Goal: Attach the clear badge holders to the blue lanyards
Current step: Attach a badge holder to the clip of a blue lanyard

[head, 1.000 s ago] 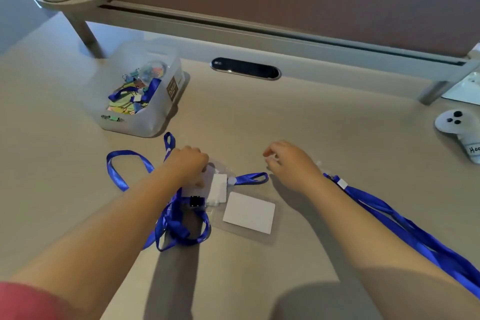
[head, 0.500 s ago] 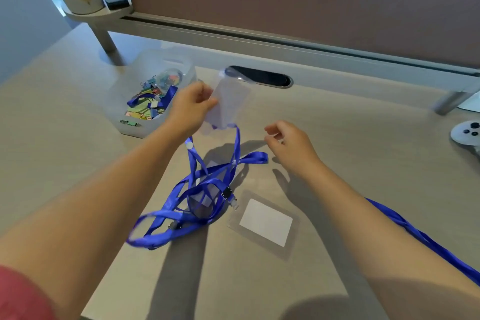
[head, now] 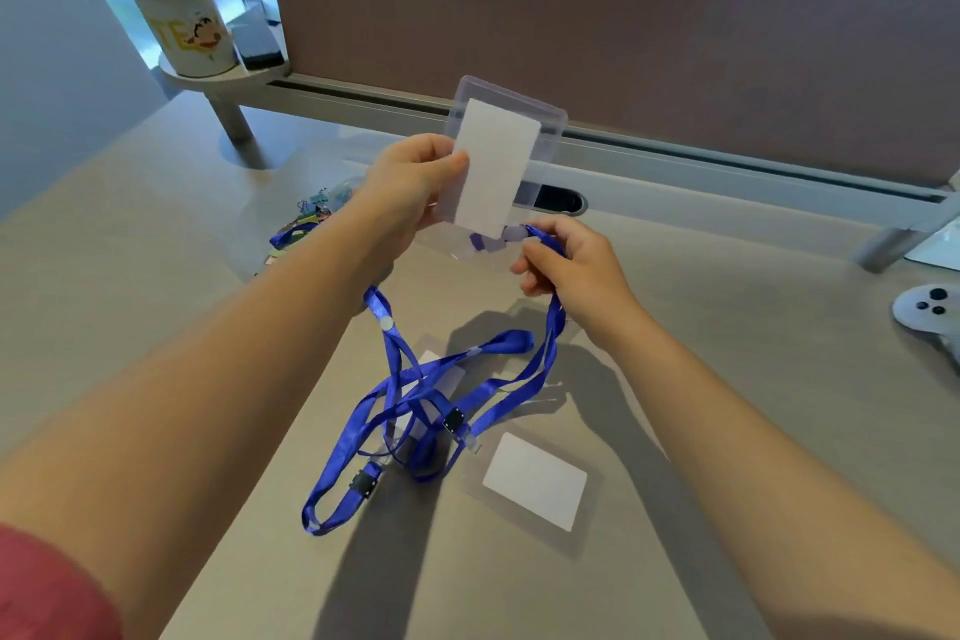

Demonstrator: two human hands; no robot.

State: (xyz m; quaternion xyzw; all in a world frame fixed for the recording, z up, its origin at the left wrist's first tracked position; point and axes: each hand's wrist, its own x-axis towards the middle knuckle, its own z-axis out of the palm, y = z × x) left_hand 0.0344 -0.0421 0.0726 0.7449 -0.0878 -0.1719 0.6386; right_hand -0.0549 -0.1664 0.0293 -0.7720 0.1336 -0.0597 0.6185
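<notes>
Clutter first, at far left: a printed cup (head: 179, 10) stands on a small round shelf (head: 218, 77) against the brown partition (head: 623, 52). Below it I can just see a translucent bin (head: 306, 224) on the desk (head: 753, 379), mostly hidden behind my left forearm — binder clips and a bit of blue strap show inside.

My left hand (head: 410, 187) is raised above the desk, thumb and fingers pinched on the left edge of a clear badge holder (head: 493, 166) with a white card inside, held upright. My right hand (head: 571, 260) sits just beside its lower end, fingers closed on the blue lanyard (head: 550, 343) at the holder's bottom edge; whether the two are joined I cannot tell. From there the strap hangs down into a tangled heap of blue lanyards (head: 395, 411) on the desk between my arms.

A second badge holder (head: 535, 481) lies flat just right of the heap. Beyond my right arm the desk is bare out to a white controller (head: 930, 314) at the right edge.
</notes>
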